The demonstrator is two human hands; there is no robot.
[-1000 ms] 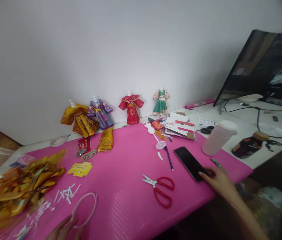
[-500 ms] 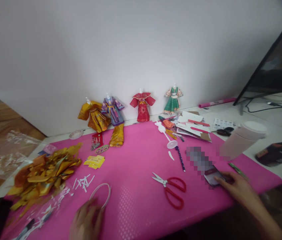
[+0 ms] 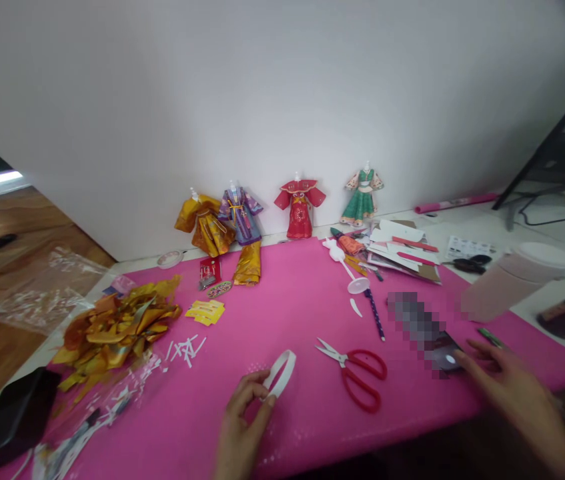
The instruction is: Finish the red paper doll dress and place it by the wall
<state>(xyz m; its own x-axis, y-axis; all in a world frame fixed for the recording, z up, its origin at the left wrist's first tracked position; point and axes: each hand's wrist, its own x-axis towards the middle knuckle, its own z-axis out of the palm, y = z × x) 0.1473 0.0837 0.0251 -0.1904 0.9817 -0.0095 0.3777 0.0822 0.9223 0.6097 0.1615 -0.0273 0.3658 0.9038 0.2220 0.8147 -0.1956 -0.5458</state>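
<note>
Between the thumb and fingers of my left hand (image 3: 247, 407) is a thin white ring, which looks like a narrow roll of tape (image 3: 286, 375); it is tilted up just over the pink mat (image 3: 302, 313). My right hand (image 3: 507, 380) has its fingers apart at the near end of a dark phone (image 3: 447, 353). The index fingertip is at the phone's edge; whether it presses on it I cannot tell. Red-handled scissors (image 3: 355, 370) lie with blades parted between my hands.
Doll outfits, such as the red one (image 3: 301, 207), lean along the wall. Gold fabric scraps (image 3: 122, 327) and white paper strips (image 3: 187, 348) lie left. A pale bottle (image 3: 517, 280), a dotted pen (image 3: 375, 315) and a white stand (image 3: 357, 285) are right. A black box (image 3: 15, 420) sits front left.
My left hand has lifted the white tape ring from the mat and brought it right, towards the scissors. My right hand's fingers have spread at the phone. The whole view has shifted slightly.
</note>
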